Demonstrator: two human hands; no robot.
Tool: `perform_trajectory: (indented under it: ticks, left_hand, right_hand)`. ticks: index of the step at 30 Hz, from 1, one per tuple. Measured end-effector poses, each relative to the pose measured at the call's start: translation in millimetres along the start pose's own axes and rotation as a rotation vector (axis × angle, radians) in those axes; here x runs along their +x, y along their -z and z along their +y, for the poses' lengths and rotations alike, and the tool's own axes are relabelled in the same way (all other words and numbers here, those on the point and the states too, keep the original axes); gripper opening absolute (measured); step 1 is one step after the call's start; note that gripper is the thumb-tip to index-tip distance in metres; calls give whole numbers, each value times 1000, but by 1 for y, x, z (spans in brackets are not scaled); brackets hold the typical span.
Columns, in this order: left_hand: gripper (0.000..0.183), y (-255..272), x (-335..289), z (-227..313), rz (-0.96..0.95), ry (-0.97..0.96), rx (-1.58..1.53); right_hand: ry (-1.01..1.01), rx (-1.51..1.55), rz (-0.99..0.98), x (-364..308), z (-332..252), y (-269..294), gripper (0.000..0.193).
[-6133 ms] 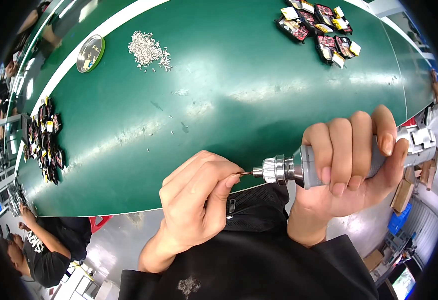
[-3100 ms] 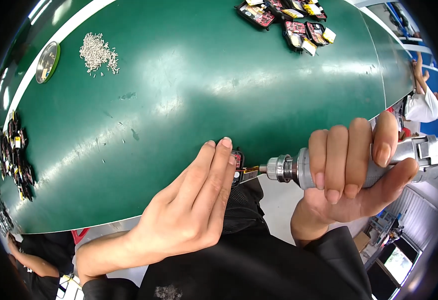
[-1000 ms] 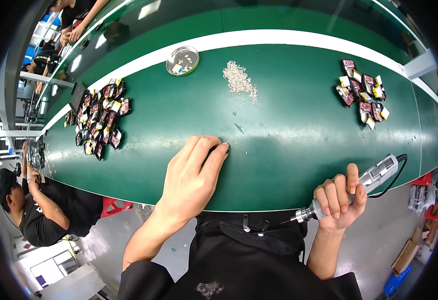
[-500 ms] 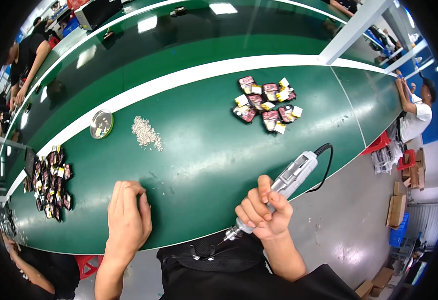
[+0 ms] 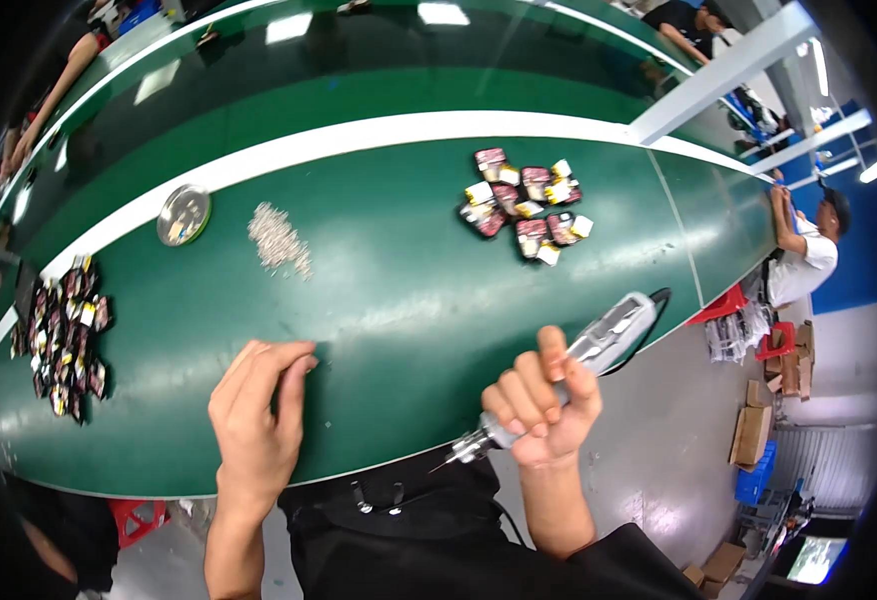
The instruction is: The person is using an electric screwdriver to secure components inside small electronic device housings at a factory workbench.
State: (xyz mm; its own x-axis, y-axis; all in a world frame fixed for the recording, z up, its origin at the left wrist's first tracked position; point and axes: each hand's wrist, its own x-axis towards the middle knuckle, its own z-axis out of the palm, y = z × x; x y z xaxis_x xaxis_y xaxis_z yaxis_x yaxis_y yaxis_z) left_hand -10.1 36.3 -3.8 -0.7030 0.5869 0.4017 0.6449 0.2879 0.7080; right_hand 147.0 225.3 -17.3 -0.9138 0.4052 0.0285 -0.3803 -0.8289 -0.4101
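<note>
My right hand (image 5: 544, 405) grips a grey electric screwdriver (image 5: 614, 335) with a black cable. The tool lies slanted across the palm, its thin bit (image 5: 443, 467) pointing down and left above the table's near edge. To the left, my left hand (image 5: 259, 410) hovers over the green table (image 5: 389, 370), thumb and fingertips drawn together in a pinch. Anything between those fingertips is too small or hidden to make out. Past that hand lies a heap of small pale pieces (image 5: 279, 240), and left of the heap stands a round tin (image 5: 185, 215) with small parts inside.
Several small black-and-pink packed units with yellow-white tags (image 5: 534, 208) sit at the far right of the table. A denser pile of similar units (image 5: 67, 340) is at the far left. A white strip (image 5: 359, 132) and grey post (image 5: 729, 70) border the back. Other people work around.
The view has shifted, so the table items appear farther left. My left hand's fingers have stretched forward into a pinch. My right hand still holds the electric screwdriver, now tilted slightly flatter.
</note>
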Motion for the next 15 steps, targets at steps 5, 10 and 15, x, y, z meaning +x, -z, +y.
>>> perform_trajectory:
  ticks: [5, 10, 15]
  left_hand:
    - [11, -5, -7, 4, -21, -9, -113]
    - [12, -6, -24, 12, -50, 184, -470]
    - [7, -20, -41, 22, -173, 470, -983]
  right_hand:
    - [82, 45, -42, 9, -3, -3, 17]
    - [157, 91, -38, 14, 3, -12, 19]
    - [344, 104, -33, 20, 8, -40, 18]
